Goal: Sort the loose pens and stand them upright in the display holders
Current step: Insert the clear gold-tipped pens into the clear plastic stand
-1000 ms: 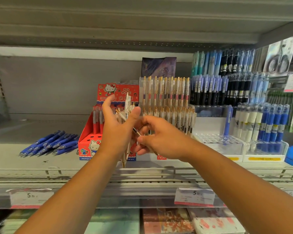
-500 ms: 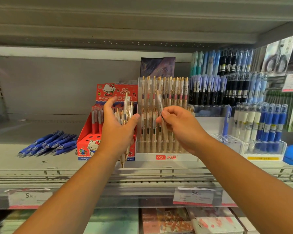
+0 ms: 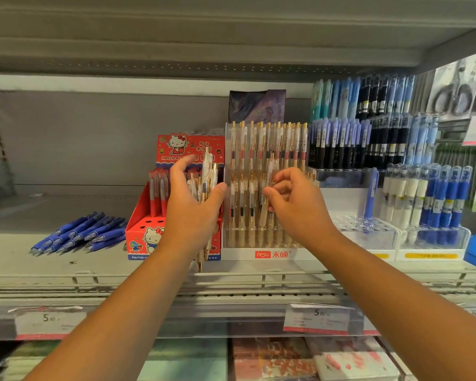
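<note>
The loose pens (image 3: 207, 174) are cream-white with gold clips, like those in the clear display holder (image 3: 239, 254), whose white base carries a red logo. The box (image 3: 144, 237) beside it is red with a white cartoon cat and blue trim. Solid blue pens (image 3: 80, 233) lie near the grey shelf's (image 3: 25, 266) left edge; blue-and-white pens (image 3: 434, 199) stand near its right.
</note>
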